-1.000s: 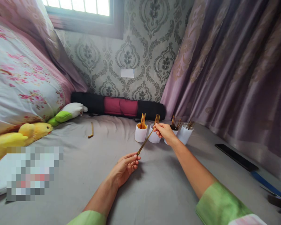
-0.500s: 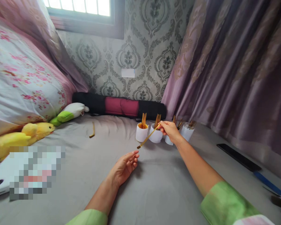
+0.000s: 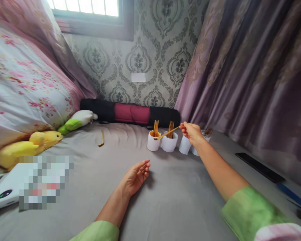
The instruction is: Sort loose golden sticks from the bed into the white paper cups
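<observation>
My right hand (image 3: 191,131) pinches one end of a thin golden stick (image 3: 168,133). The stick slants down to the left, its darker tip in front of the leftmost white cup (image 3: 154,143). Golden sticks (image 3: 156,128) stand upright in that cup. Beside it, a second white cup (image 3: 169,144) holds more of them. My right hand partly hides the other white containers (image 3: 184,145). My left hand (image 3: 136,177) rests on the grey sheet, palm turned sideways, fingers loosely curled and holding nothing. Farther left lies a separate bent golden stick (image 3: 102,138) with a dark end.
A black and maroon roll (image 3: 132,113) lies along the wall. To the left are yellow (image 3: 17,154) and green-white (image 3: 77,119) plush toys, and a white object (image 3: 10,180) partly blurred out. At right lie a black phone-like slab (image 3: 259,167) and a blue strip (image 3: 294,195).
My right hand has moved up and to the right, carrying the stick away from my left hand toward the cups. The left hand has stayed nearly still.
</observation>
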`<move>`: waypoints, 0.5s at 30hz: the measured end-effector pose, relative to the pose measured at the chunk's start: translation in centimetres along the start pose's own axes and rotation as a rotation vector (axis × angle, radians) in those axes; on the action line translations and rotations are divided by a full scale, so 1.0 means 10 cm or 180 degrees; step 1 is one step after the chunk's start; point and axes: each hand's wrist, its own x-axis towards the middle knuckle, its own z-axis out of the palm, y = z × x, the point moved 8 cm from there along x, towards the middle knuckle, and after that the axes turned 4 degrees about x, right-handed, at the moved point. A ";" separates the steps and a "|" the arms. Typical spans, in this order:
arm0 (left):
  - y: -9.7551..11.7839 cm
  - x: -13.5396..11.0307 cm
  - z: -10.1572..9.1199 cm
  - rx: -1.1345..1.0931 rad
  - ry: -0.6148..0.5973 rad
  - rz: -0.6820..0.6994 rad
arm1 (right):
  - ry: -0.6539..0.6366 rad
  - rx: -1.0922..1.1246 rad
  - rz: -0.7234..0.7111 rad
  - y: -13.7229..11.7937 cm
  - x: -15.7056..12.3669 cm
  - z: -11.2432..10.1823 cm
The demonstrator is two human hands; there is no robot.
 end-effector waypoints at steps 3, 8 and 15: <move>0.00 0.00 0.00 -0.0013 -0.0005 -0.0005 | 0.0175 0.0008 -0.0035 -0.02 0.02 -0.05; 0.01 -0.01 0.01 -0.0046 0.0002 -0.0010 | 0.0367 -0.0001 -0.0112 -0.05 0.05 -0.12; 0.01 -0.01 0.01 -0.0063 0.0006 -0.0011 | 0.0531 -0.0037 -0.0296 -0.16 0.12 -0.11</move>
